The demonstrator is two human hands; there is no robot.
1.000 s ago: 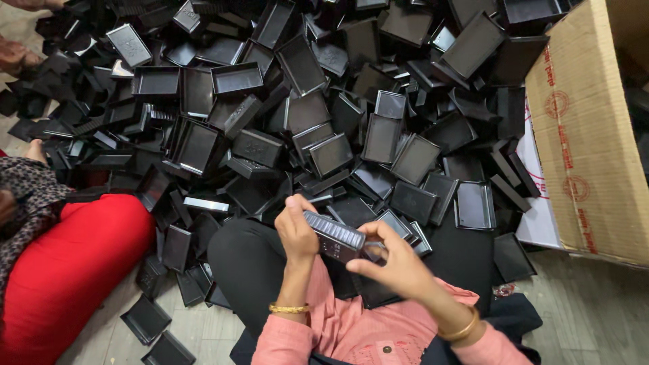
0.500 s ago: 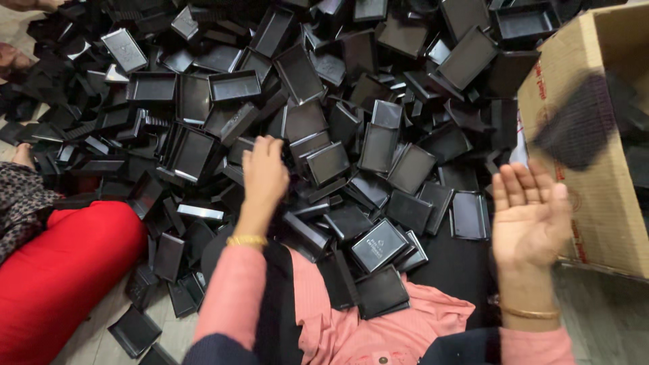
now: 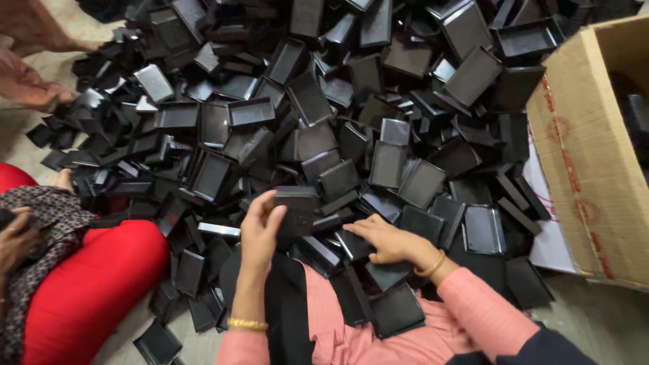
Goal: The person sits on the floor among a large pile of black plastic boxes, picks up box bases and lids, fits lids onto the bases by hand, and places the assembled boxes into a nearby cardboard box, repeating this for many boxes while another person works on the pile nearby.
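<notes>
Heap of black trays covering the floor. Left hand grips one black box at the heap's near edge. Right hand lies flat on trays just beside it. Cardboard carton stands at the heap's right edge. Another person's red-clad leg at left.

A pale floor is covered by a heap of black trays (shallow, rectangular, tumbled at every angle). A cardboard box is set beside it at the right, touching the heap's edge.
</notes>
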